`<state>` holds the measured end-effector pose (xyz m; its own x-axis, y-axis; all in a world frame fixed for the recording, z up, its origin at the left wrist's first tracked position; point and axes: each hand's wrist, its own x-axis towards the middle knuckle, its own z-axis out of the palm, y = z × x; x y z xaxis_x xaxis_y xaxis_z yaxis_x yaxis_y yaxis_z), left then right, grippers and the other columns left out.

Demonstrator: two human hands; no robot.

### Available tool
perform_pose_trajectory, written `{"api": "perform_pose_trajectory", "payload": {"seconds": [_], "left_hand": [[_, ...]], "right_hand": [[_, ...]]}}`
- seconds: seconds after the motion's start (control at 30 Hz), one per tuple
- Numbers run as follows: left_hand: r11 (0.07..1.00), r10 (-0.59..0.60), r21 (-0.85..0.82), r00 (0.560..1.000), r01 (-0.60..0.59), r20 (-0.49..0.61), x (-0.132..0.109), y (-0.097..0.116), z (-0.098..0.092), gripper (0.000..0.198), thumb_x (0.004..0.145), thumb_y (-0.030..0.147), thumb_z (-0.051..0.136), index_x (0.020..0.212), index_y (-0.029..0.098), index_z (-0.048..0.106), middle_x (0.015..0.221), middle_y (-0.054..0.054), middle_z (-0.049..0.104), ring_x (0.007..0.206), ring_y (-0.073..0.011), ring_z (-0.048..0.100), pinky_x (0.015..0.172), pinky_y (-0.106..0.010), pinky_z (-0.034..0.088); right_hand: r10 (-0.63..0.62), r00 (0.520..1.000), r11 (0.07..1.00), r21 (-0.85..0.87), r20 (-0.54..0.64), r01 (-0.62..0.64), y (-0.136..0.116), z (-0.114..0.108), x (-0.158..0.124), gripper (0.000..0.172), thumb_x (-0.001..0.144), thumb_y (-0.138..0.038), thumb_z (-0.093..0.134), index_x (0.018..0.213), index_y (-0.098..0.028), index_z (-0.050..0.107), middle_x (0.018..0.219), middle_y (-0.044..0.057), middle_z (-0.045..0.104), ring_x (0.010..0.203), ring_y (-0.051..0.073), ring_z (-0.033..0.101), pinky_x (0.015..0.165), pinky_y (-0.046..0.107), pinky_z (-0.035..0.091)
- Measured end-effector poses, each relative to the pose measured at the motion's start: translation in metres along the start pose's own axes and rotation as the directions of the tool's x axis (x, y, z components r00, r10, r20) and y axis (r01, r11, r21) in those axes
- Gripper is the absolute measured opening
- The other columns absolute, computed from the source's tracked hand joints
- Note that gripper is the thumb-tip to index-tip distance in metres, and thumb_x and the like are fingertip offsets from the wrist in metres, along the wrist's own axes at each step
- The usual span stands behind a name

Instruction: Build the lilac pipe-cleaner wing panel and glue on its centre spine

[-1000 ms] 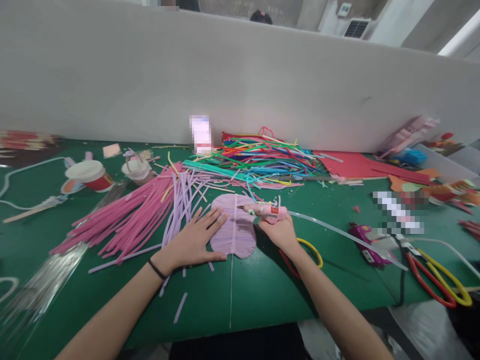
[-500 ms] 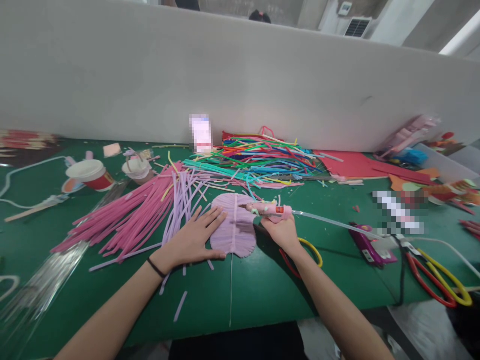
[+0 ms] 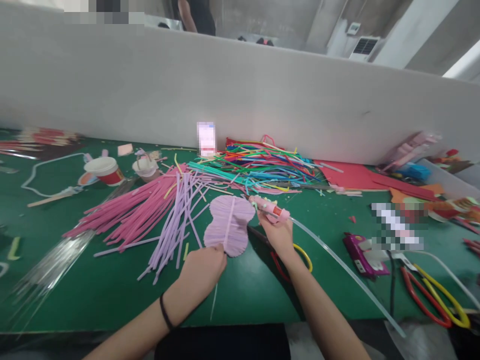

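Observation:
A lilac heart-like shape (image 3: 228,225) made of glued strips lies on the green table (image 3: 112,285), with a thin stem running down its middle. My left hand (image 3: 204,267) is closed and pinches the stem at the shape's lower edge. My right hand (image 3: 278,234) grips a pink glue gun (image 3: 269,209), its nozzle pointing left at the shape's upper right edge. A clear glue stick (image 3: 337,260) trails from the gun's back toward the lower right.
Pink and lilac strips (image 3: 150,210) fan out to the left. A heap of coloured strips (image 3: 258,165) lies behind. Paper cups (image 3: 105,170) stand far left. A purple glue gun (image 3: 362,250) and red-yellow scissors (image 3: 435,295) lie right. A white partition (image 3: 240,95) backs the table.
My left hand lifted off the lilac shape, where it lay flat, and now pinches its stem at the bottom. The glue gun tilted and shifted slightly. The camera moved a little.

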<state>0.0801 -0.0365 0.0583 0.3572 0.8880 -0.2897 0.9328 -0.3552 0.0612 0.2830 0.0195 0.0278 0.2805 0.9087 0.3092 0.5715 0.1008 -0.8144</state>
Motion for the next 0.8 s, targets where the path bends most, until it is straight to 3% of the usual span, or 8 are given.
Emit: {"api": "perform_pose_trajectory", "payload": {"seconds": [0.17, 0.3, 0.4, 0.53, 0.63, 0.73, 0.8], "left_hand": [[0.996, -0.078, 0.036, 0.994, 0.080, -0.073, -0.002, -0.004, -0.004, 0.032, 0.091, 0.011, 0.032, 0.098, 0.009, 0.064, 0.081, -0.019, 0.072, 0.078, -0.0331, 0.072, 0.064, -0.040, 0.052], [0.983, -0.136, 0.104, 0.977, 0.154, -0.163, -0.012, -0.020, -0.012, 0.040, 0.087, 0.003, 0.027, 0.111, 0.005, 0.059, 0.075, -0.019, 0.071, 0.070, -0.0326, 0.071, 0.056, -0.038, 0.049], [0.969, -0.183, 0.124, 0.960, 0.213, -0.213, -0.018, -0.040, -0.021, 0.040, 0.088, 0.007, 0.028, 0.117, 0.006, 0.055, 0.075, -0.017, 0.071, 0.066, -0.0308, 0.070, 0.054, -0.035, 0.046], [0.942, -0.192, 0.206, 0.929, 0.265, -0.316, -0.018, -0.078, -0.038, 0.040, 0.095, 0.021, 0.025, 0.103, 0.010, 0.062, 0.079, -0.018, 0.072, 0.073, -0.0354, 0.070, 0.062, -0.040, 0.046], [0.963, -0.240, 0.032, 0.908, 0.267, -0.344, -0.009, -0.109, -0.052, 0.040, 0.096, 0.031, 0.028, 0.097, 0.015, 0.065, 0.093, -0.016, 0.074, 0.084, -0.0321, 0.069, 0.070, -0.037, 0.046], [0.957, -0.197, -0.256, 0.952, 0.135, -0.233, 0.003, -0.131, -0.067, 0.034, 0.094, 0.038, 0.038, 0.097, 0.018, 0.066, 0.100, -0.007, 0.074, 0.090, -0.0248, 0.066, 0.078, -0.030, 0.045], [0.939, -0.131, -0.337, 0.974, 0.063, -0.183, 0.010, -0.139, -0.078, 0.035, 0.093, 0.042, 0.041, 0.095, 0.017, 0.067, 0.097, -0.005, 0.073, 0.088, -0.0227, 0.064, 0.077, -0.027, 0.044]], "right_hand": [[-0.017, 0.999, 1.000, -0.003, -0.028, 0.017, 0.014, 0.001, 0.008, 0.029, 0.082, -0.043, 0.055, 0.089, -0.023, 0.075, 0.078, 0.003, 0.074, 0.081, 0.024, 0.068, 0.079, 0.033, 0.051], [-0.032, 0.999, 0.999, -0.030, -0.023, 0.032, 0.028, -0.007, 0.023, 0.030, 0.082, -0.043, 0.055, 0.096, -0.023, 0.073, 0.091, 0.005, 0.075, 0.090, 0.024, 0.067, 0.082, 0.032, 0.049], [-0.024, 0.999, 0.993, -0.114, -0.047, 0.018, 0.041, -0.014, 0.037, 0.032, 0.082, -0.046, 0.053, 0.090, -0.021, 0.072, 0.087, 0.006, 0.073, 0.085, 0.024, 0.066, 0.079, 0.033, 0.048], [0.025, 0.996, 0.991, -0.131, -0.087, -0.037, 0.051, -0.018, 0.050, 0.033, 0.080, -0.048, 0.052, 0.071, -0.021, 0.067, 0.069, 0.004, 0.068, 0.071, 0.023, 0.061, 0.073, 0.034, 0.046], [0.058, 0.994, 0.993, -0.098, -0.094, -0.067, 0.050, -0.017, 0.052, 0.034, 0.079, -0.048, 0.053, 0.058, -0.022, 0.061, 0.056, 0.002, 0.061, 0.062, 0.021, 0.057, 0.070, 0.034, 0.045], [0.058, 0.996, 0.997, -0.039, -0.073, -0.061, 0.044, -0.016, 0.049, 0.032, 0.077, -0.047, 0.057, 0.058, -0.022, 0.060, 0.057, 0.001, 0.062, 0.063, 0.020, 0.057, 0.072, 0.034, 0.045], [0.055, 0.998, 0.998, 0.017, -0.044, -0.054, 0.038, -0.014, 0.046, 0.030, 0.076, -0.047, 0.059, 0.061, -0.021, 0.063, 0.060, 0.001, 0.064, 0.065, 0.020, 0.059, 0.074, 0.035, 0.047]]}}
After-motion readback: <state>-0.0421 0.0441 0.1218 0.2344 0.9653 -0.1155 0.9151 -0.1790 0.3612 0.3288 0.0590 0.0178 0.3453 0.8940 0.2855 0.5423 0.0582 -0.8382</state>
